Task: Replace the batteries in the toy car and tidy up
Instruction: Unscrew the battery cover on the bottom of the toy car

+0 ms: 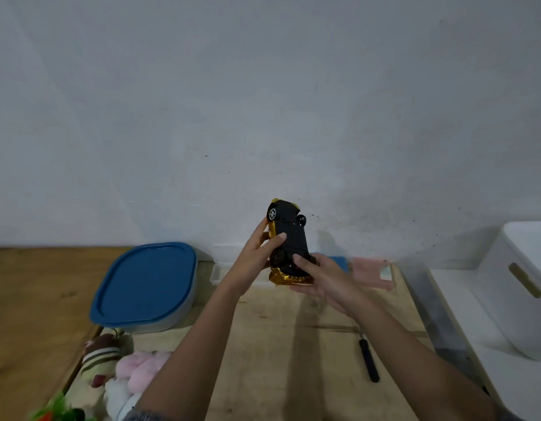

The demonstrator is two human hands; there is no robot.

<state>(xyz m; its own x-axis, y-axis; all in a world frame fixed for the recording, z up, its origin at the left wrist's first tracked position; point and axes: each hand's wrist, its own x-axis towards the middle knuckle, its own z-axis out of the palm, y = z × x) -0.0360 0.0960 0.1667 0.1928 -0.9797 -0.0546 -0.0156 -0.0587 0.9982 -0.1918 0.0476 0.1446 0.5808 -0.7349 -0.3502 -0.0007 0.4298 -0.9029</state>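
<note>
You are holding the car (289,238) up in front of the wall, above the far end of the board (278,344), with its black underside turned toward you and its gold body facing away. Your left hand (257,253) is gripping it along the left flank, thumb lying across the underside. Your right hand (321,278) is cupping the lower end from beneath, thumb pressing on the chassis near the lower wheels. Both hands are closed on it.

It is looking like a light, stiff plastic shell, so it should be taking little force to hold. The glossy gold finish is probably slick, and the wheels will be turning under any finger resting on them, so you are better off pinching the flanks between the axles. Keep the thumbs off the middle of the underside, where a battery hatch would likely sit; whether one is there, open or screwed shut, is not clear here.

A screwdriver (368,358) is lying on the board near your right forearm.
</note>
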